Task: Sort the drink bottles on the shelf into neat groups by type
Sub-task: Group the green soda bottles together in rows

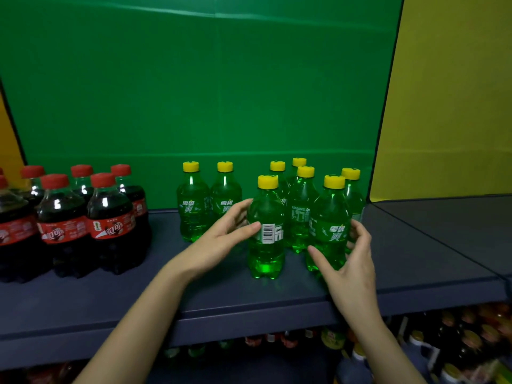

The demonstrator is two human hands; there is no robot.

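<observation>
Our left hand (227,234) grips the front Sprite bottle (266,245), our right hand (349,263) the neighbouring Sprite bottle (329,231), probably to square both into rows right of the cola bottles (83,223).

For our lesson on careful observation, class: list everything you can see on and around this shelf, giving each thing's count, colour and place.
green bottles: eight, yellow caps, upright on the shelf's middle and right.
cola bottles: at least six, dark with red caps and labels, upright at the left; the frame edge may cut off more.
shelf: one, dark blue-grey, under all these bottles.
backdrop: one, green, behind the shelf.
yellow panels: two, at either side.
lower-shelf bottles: several, mixed colours, below; too blurred to count.
left hand: one, curled round the front green bottle.
right hand: one, curled round the right-front green bottle.
</observation>
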